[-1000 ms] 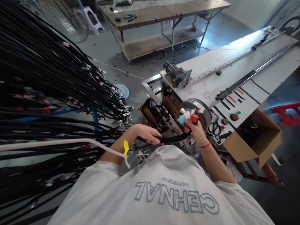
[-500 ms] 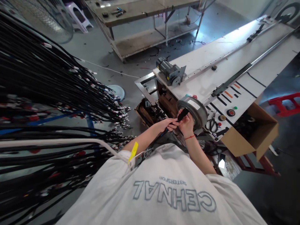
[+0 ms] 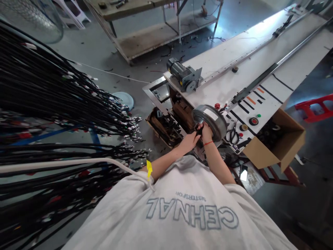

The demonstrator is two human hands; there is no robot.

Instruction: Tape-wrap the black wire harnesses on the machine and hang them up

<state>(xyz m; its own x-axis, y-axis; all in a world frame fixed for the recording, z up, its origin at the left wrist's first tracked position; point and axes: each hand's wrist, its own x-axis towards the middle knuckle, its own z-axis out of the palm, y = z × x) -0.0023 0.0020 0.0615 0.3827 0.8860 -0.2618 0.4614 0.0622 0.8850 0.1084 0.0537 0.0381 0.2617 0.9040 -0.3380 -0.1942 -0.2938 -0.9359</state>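
Note:
My left hand [image 3: 190, 140] and my right hand [image 3: 206, 131] meet at the near side of a round grey drum [image 3: 210, 121] on the end of a long white machine bench [image 3: 234, 80]. Both hands pinch a thin black cable [image 3: 198, 131] right at the drum's rim. My right wrist wears a red string. Connector ends, one red, lie on the bench just beyond the drum [image 3: 217, 106]. My white shirt fills the bottom of the view.
A huge hanging bundle of black cable harnesses [image 3: 52, 114] fills the left. A white cable with a yellow tag [image 3: 149, 169] crosses my left arm. A grey motor [image 3: 182, 73], scissors [image 3: 230, 136], control buttons [image 3: 253, 121], an open cardboard box [image 3: 278, 142] and a far workbench [image 3: 145, 21] surround me.
My hands moved forward from my chest to the drum. The connector cluster that my right hand held a second ago is no longer in it; both hands now pinch the black cable at the drum.

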